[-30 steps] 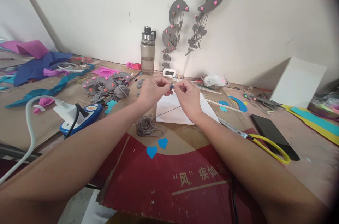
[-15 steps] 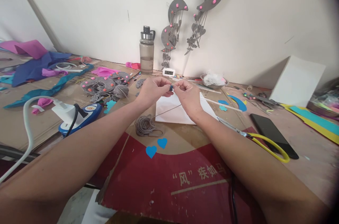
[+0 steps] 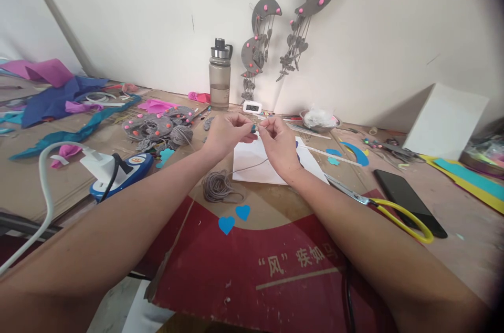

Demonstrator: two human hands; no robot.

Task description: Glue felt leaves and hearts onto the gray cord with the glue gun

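Observation:
Above a white sheet of paper [image 3: 252,169], my left hand [image 3: 224,136] pinches a small dark teal piece [image 3: 254,127] between thumb and fingertips; its exact kind is too small to make out. My right hand [image 3: 280,146] is closed in a pinch right beside it, on the end of a grey yarn [image 3: 252,167], though the fingertips partly hide it. That yarn runs down to a loose coil of grey yarn [image 3: 217,187] at the paper's left. Two blue paper hearts [image 3: 226,225] lie nearer to me on the red-printed cardboard [image 3: 220,275].
Yellow-handled scissors [image 3: 409,215] and a black phone [image 3: 409,201] lie at the right. A power strip [image 3: 124,173] with a white plug and cable sits at the left. Behind stand a water bottle [image 3: 219,81] and a small clock [image 3: 252,107]; grey moon ornaments [image 3: 265,15] hang on the wall.
My right fingertips have shifted slightly away from the left hand's small piece, and the yarn now sags in a curve where it ran straighter. The left hand keeps its pinch.

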